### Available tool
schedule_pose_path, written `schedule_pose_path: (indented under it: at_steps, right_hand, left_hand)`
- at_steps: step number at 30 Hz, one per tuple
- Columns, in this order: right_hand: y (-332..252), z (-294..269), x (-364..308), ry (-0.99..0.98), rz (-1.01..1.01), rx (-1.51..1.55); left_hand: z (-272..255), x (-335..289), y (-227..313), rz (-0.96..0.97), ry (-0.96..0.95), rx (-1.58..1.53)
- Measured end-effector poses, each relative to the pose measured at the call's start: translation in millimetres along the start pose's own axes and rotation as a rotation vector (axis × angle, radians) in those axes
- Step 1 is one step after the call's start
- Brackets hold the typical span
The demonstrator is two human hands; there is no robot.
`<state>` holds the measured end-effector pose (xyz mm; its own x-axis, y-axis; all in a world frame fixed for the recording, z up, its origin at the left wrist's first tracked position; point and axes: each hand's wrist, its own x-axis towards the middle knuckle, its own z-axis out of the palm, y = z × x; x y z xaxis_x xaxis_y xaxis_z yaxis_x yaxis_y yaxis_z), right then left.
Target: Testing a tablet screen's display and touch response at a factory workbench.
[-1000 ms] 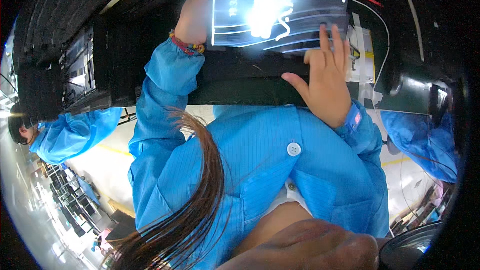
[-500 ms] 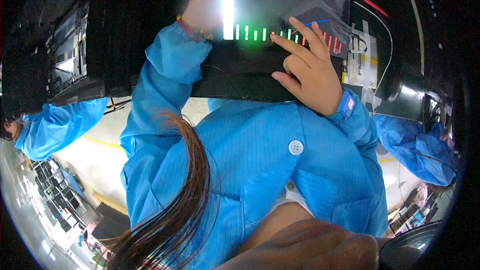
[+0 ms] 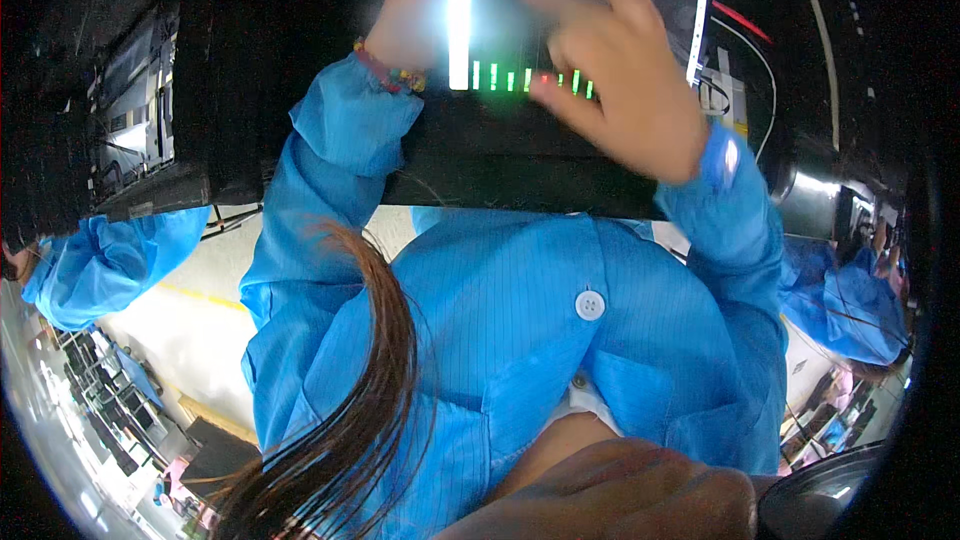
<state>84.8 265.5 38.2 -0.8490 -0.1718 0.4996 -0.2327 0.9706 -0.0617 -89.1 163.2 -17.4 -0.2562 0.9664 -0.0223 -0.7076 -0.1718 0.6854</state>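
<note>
Right grip (image 3: pixel 635 70) splayed, empty, over the flat black green-lit screen (image 3: pixel 500 25) before me, light touches seem wisest, with my left grip (image 3: pixel 410 15) at its left edge, hold unclear.

left hand (image 3: pixel 402 32): cut by top edge | right hand (image 3: pixel 632 75): blurred | lit panel (image 3: pixel 459 25): top cut off, partly hidden

L hand (image 3: pixel 405 15) at approx 11 o'clock in view, pointing btwn 12 & 1; fingertips cut off/hidden, grip unclear. L forearm (image 3: pixel 345 135) angled twd 1, elbow bent. R hand (image 3: pixel 635 65) at approx 1 o'clock, motion-blurred, back of hand showing, fingers (image 3: pixel 625 0) spread & pointing approx 11, thumb (image 3: pixel 568 105) apart, twd 10. R forearm (image 3: pixel 725 200) angled twd 11.
</note>
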Motion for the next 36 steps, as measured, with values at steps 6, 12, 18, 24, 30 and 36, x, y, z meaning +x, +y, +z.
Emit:
schedule_pose_path:
  at_steps: [6, 12, 18, 24, 30, 36]
  right_hand:
    - [48.0, 35.2, 64.4, 0.246, 0.204, 0.141]
    - [49.2, 41.6, 81.3, 0.316, 0.057, 0.119]
    - [23.6, 53.4, 44.3, 0.356, -0.134, -0.047]
    - [-15.1, 32.9, 18.3, -0.016, -0.079, 0.155]
    - [25.6, -24.0, -37.0, -0.072, 0.161, -0.201]
    - [29.3, -57.5, -56.3, -0.239, 0.306, -0.169]
  left_hand:
    - [-40.2, 11.2, -9.3, -0.056, 0.149, -0.079]
    - [-35.2, 12.8, -13.1, 0.035, 0.23, 0.117]
    - [-32.1, 6.9, -8.3, -0.023, 0.189, 0.015]
    - [-13.7, -8.7, -1.7, 0.012, 0.09, 0.251]
    - [-22.8, 1.1, -7.1, -0.002, 0.221, 0.332]
    - [-27.9, -1.1, -15.0, 0.059, 0.354, 0.314]
